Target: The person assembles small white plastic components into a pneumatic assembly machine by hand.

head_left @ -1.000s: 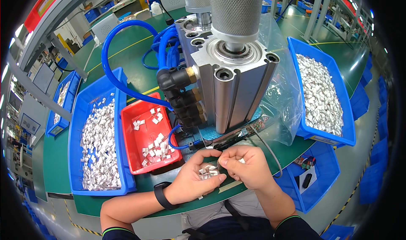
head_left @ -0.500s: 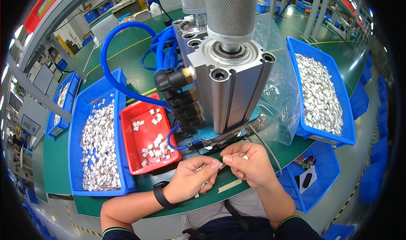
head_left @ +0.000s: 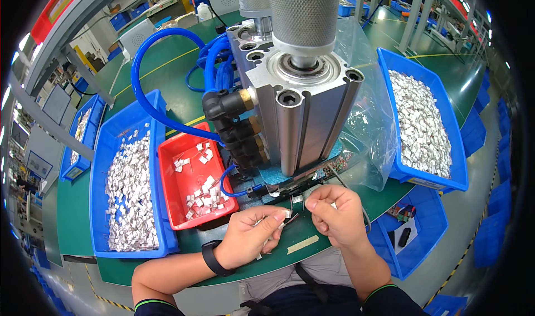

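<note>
Where the pneumatic press (head_left: 304, 99) stands at the middle of the green tabletop (head_left: 83, 216), it dominates the station; its aluminium cylinder body rises over a small fixture plate, and blue air hoses (head_left: 150, 82) loop off its left side; a clear plastic bag (head_left: 370, 115) hangs against its right side; a large blue bin (head_left: 432, 177) of small silvery parts sits to the right, a second blue bin (head_left: 100, 204) of like parts to the left, and a red tray (head_left: 173, 204) holding fewer parts lies between that bin and the press; both hands meet just in front of the press base; the left hand (head_left: 251, 238), with a black wristband, is clenched on a small silvery part with thin wire leads (head_left: 287, 218), pinched at thumb and forefinger; the right hand (head_left: 337, 216) has its grip curled closed near the same part, though what it pinches cannot be told; for this step, judged from the pose, keep the part steady, hold it by its body and not its leads, and keep fingers clear of the press; beyond the tabletop, a green workshop floor with yellow lines and further blue bins extends outward.
</note>
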Demonstrator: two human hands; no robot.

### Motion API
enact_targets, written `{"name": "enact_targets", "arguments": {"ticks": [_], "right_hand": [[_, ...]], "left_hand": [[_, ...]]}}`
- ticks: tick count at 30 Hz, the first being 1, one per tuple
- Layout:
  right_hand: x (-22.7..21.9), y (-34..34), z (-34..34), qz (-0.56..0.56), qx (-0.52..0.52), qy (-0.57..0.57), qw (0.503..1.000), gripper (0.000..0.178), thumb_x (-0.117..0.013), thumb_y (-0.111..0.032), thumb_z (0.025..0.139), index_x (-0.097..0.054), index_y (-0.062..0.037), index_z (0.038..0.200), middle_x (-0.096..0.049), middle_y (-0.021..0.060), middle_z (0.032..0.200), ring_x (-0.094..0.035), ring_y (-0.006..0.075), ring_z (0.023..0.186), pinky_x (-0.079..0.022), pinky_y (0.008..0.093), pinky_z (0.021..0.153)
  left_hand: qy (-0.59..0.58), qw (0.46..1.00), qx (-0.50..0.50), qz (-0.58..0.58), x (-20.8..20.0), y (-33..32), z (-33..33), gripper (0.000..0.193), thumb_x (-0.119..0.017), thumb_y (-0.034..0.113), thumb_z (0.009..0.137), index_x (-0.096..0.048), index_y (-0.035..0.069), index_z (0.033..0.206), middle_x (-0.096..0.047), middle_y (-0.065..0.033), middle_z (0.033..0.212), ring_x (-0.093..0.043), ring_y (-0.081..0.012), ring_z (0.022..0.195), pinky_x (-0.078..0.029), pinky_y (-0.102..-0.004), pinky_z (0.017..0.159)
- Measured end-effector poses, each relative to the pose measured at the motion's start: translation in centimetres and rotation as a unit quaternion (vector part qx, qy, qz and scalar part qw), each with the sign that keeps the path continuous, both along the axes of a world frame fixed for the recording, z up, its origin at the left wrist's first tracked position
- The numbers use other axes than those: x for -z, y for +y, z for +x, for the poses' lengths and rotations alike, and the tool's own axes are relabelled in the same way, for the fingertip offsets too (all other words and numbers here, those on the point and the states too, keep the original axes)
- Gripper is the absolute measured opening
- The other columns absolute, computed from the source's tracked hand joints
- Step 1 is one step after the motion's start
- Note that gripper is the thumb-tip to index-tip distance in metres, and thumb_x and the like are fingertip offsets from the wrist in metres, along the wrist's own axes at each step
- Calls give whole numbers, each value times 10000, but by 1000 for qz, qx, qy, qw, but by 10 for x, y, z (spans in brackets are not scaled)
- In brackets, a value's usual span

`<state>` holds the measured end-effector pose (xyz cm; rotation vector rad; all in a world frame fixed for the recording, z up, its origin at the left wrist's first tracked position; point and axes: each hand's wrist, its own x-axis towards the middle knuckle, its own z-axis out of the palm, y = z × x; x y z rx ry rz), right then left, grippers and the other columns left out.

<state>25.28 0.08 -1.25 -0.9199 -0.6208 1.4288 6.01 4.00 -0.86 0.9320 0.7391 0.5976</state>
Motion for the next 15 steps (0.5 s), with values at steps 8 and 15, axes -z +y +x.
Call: {"name": "enact_targets", "arguments": {"ticks": [8, 15], "right_hand": [[0, -2, -12, -27, -87, -110, 990, 177, -664, -146, 853, -653, 18, 920, -586, -25, 698, -447, -3, 571, -328, 170, 468], [-5, -4, -26, 14, 33, -167, 985, 147, -657, -94, 848, -629, 46, 883, -581, 9, 656, -480, 30, 519, -350, 168, 447]], "left_hand": [[-29, 999, -8, 18, 0, 1, 1, 256, -530, 187, 945, -586, -12, 1097, -537, -32, 696, -452, -71, 485, -351, -211, 433], [-2, 1000, -8, 24, 2, 0, 3, 213, -551, 200, 936, -570, 8, 1027, -538, -27, 692, -447, -61, 482, -333, -203, 419]]}}
